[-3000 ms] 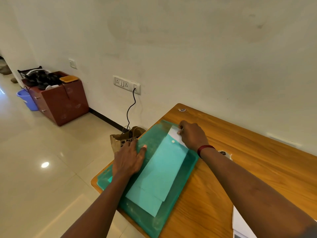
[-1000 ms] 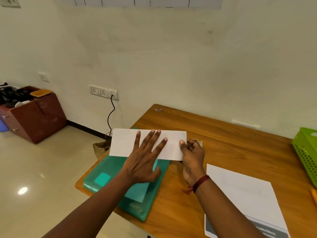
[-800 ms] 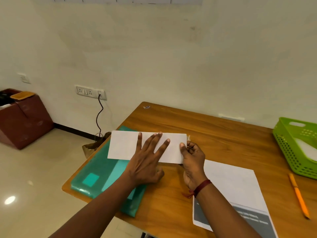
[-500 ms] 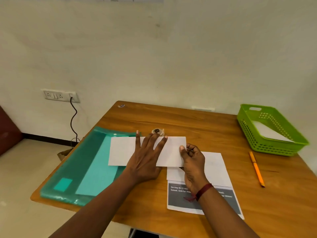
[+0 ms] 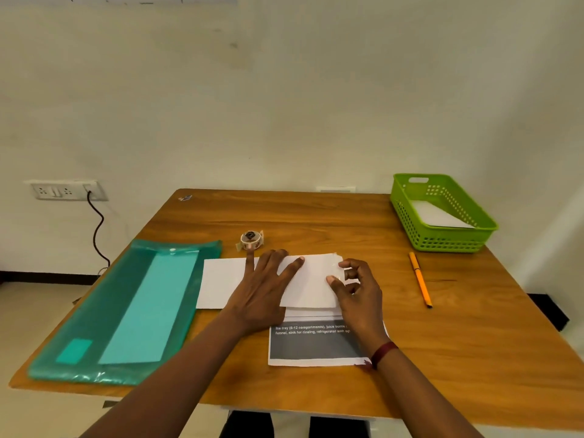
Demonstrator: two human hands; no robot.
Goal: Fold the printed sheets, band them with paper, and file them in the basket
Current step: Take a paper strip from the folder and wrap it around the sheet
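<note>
A folded white sheet [image 5: 311,287] lies across the middle of the wooden table [image 5: 458,343]. My left hand [image 5: 264,289] presses flat on it with straight, spread fingers. My right hand [image 5: 355,290] pinches the sheet's right edge between thumb and fingertips. Under the folded sheet lies a printed sheet [image 5: 316,346] with a dark grey block and white text. At the far right stands a green basket [image 5: 442,238] that holds a white paper [image 5: 437,214].
A teal plastic folder [image 5: 126,308] covers the table's left side. A small tape roll [image 5: 251,240] sits just beyond my left fingertips. An orange pencil [image 5: 419,278] lies between my right hand and the basket. A wall socket with a black cable [image 5: 94,229] is at left.
My right hand drew a white sheet out of the teal folder. Both hands carried it right over the printed sheet. The view swung right, and the basket and pencil came into sight.
</note>
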